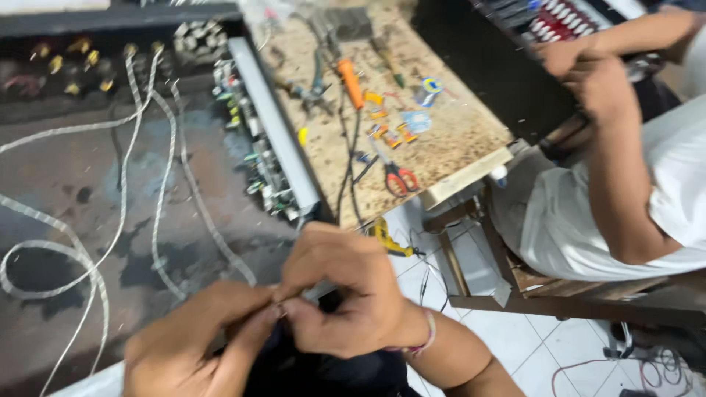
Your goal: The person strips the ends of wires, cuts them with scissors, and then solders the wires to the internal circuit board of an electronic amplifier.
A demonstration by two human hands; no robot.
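Head view: at six o'clock the left hand [193,344] and right hand [346,294] meet fingertip to fingertip, both pinching something too small and blurred to name, held close for fine work. White cables [158,206] trail at nine o'clock; scissors [397,176] lie on the bench [456,140].

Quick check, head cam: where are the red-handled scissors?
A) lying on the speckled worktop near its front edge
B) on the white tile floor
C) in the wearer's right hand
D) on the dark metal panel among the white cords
A: the red-handled scissors lie on the speckled worktop near its front edge, well apart from the wearer's left hand and right hand, which are pinched together low in the frame.
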